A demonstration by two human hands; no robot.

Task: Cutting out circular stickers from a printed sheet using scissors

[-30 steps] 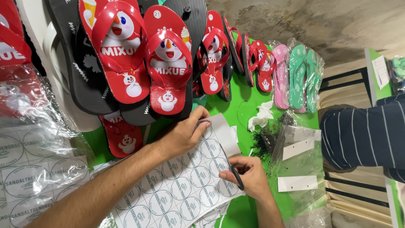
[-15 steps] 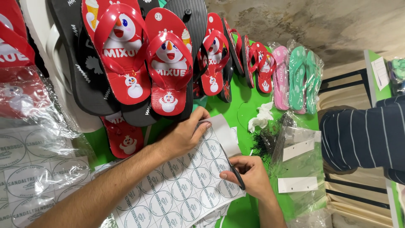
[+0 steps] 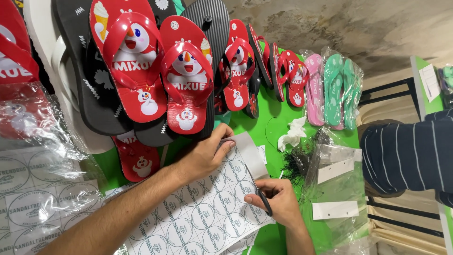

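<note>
A white sheet of round printed stickers (image 3: 203, 219) lies on the green table (image 3: 278, 125). My left hand (image 3: 205, 156) presses down on the sheet's top edge, fingers pinching the paper near its corner. My right hand (image 3: 281, 203) grips dark-bladed scissors (image 3: 258, 191), whose blades run along the sheet's right side between rows of stickers. The scissor handles are hidden inside my fingers.
Red cartoon-snowman flip-flops (image 3: 137, 71) and black ones (image 3: 85, 85) lie across the top, with bagged pink (image 3: 314, 89) and green sandals (image 3: 342, 89) beyond. Clear bags with white cards (image 3: 335, 189), black scraps (image 3: 295, 165), crumpled tissue (image 3: 292, 134), bagged sticker sheets (image 3: 42, 193). Another person's striped sleeve (image 3: 406, 156) is at right.
Both hands stay on the sheet. My right hand with the scissors has shifted only slightly along the sheet's edge, and the view moved a little.
</note>
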